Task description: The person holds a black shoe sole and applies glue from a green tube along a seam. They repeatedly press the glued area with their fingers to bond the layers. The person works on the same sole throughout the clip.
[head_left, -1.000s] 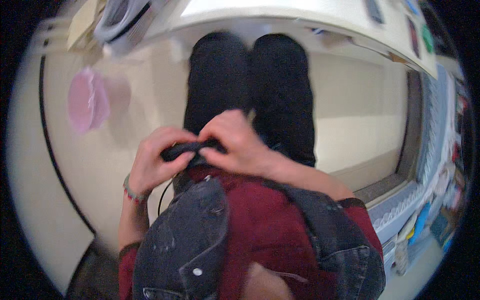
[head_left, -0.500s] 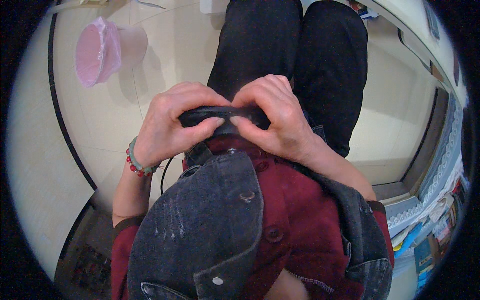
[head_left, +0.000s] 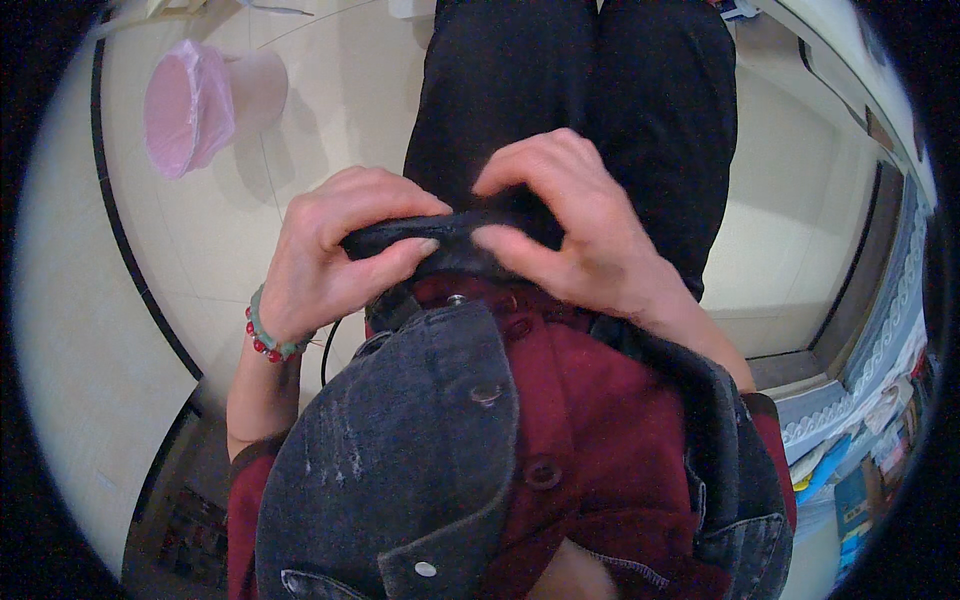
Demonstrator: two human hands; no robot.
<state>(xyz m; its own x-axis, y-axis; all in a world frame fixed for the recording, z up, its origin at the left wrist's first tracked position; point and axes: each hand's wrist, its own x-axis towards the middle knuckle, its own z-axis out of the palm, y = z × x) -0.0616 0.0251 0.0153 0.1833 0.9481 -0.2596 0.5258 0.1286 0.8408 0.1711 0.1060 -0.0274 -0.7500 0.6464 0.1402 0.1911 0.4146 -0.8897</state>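
Note:
In front of my waist, above my black trousers, is a long narrow black thing (head_left: pixel 455 228), which looks soft and folded; I cannot make out its kind. My left hand (head_left: pixel 345 240) pinches its upper edge between thumb and fingers. At its other end, my right hand (head_left: pixel 580 225) has thumb and fingers apart, the thumb close to the black thing and the forefinger raised off it. The right fingertips are slightly blurred. A green and red bead bracelet (head_left: pixel 268 340) circles my left wrist.
A pink bin (head_left: pixel 185 110) with a plastic liner stands on the tiled floor at the far left. White furniture with a lace-edged cloth (head_left: pixel 860 370) runs along the right, with books and packets (head_left: pixel 860 490) below it. A thin black cord (head_left: pixel 328 350) hangs near my left wrist.
My right thumb and forefinger have spread apart, and the right hand has moved slightly rightward. My left hand keeps its pinch and has shifted a little left.

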